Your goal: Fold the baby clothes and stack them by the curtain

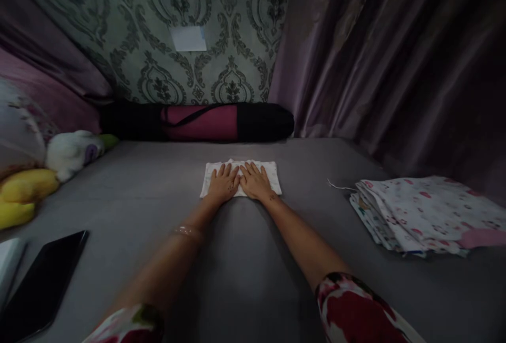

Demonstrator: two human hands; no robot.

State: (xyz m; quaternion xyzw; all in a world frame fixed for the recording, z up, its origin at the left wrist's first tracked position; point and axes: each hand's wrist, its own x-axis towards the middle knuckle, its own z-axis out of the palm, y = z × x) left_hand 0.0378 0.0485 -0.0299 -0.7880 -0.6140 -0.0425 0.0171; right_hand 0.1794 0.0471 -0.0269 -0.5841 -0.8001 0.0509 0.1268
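A small white cloth (272,174), folded into a flat rectangle with faint print, lies on the grey sheet in the middle of the view. Flat on its left half rests my left hand (225,182), fingers stretched out and pointing away from me. My right hand (255,180) presses the same way on the right half, fingers spread. The two thumbs come close together near the cloth's centre. Both palms cover much of the cloth, so its middle is partly hidden.
At the right lies a stack of folded printed cloths (430,211) with a white string (340,186). A black phone-like slab (45,282) is at the lower left, below plush toys (73,153). Along the wall stretches a black and maroon bag (209,123).
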